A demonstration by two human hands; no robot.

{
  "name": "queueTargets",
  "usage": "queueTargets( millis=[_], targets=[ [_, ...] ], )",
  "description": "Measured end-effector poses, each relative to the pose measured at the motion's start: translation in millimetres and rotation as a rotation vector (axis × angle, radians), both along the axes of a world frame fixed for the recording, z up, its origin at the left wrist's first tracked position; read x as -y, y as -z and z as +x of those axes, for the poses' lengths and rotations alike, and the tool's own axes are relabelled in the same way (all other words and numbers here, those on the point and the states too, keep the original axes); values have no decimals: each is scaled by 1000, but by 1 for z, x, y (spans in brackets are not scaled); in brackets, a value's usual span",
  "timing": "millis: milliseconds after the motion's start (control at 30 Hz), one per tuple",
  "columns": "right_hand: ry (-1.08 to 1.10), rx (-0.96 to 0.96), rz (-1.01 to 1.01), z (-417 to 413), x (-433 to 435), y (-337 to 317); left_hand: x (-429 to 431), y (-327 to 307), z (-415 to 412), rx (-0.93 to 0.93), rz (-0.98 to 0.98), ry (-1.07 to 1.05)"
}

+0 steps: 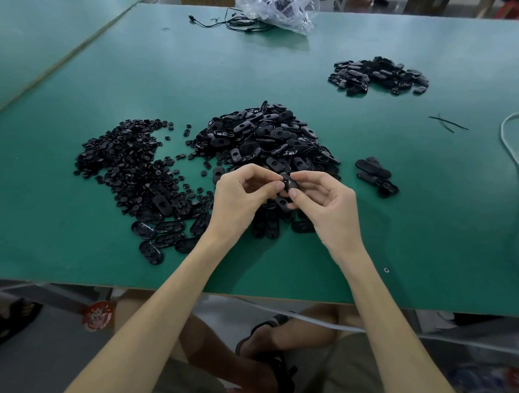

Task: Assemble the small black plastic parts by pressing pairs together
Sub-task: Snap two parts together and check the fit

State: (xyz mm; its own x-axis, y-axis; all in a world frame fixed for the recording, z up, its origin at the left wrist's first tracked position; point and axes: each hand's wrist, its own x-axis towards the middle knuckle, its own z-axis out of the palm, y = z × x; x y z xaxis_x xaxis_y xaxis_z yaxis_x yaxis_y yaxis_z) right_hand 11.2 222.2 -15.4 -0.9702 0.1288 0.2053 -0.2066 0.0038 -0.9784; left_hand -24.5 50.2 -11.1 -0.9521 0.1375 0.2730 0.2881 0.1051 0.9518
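While the fingers (262, 173) of the left hand (240, 195) and right hand (322, 200) pinch one oval black part (289, 184) between them, just above the table (67, 245), a press-fit seems underway; next comes a firm squeeze, then another pair from the pile (265, 136) beyond.

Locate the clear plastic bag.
In the head view, the clear plastic bag lies at the middle of the green table's far edge, just right of the black cable.

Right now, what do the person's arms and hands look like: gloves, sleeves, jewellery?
No gloves on the left hand or right hand. The left forearm and right forearm are bare, and no watch, ring or bracelet shows. Fingernails look short.
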Motion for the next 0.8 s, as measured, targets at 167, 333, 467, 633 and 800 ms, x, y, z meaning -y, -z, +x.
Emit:
queueTargets(
  millis=[167,333,467,633,800],
  targets=[
    [11,13,15,0,-1,-1,-1,0,0,2,-57,-29],
    [2,21,29,-2,-2,0,-2,1,0,0,-75,-54],
    [3,24,48,-1,-2,1,-2,2,0,-7,-77,-49],
    [-4,25,52,-1,-2,0,-2,2,0,8,-61,-39],
    [-14,25,56,-1,-2,0,-1,2,-1,9,-58,-27]
  ],
)
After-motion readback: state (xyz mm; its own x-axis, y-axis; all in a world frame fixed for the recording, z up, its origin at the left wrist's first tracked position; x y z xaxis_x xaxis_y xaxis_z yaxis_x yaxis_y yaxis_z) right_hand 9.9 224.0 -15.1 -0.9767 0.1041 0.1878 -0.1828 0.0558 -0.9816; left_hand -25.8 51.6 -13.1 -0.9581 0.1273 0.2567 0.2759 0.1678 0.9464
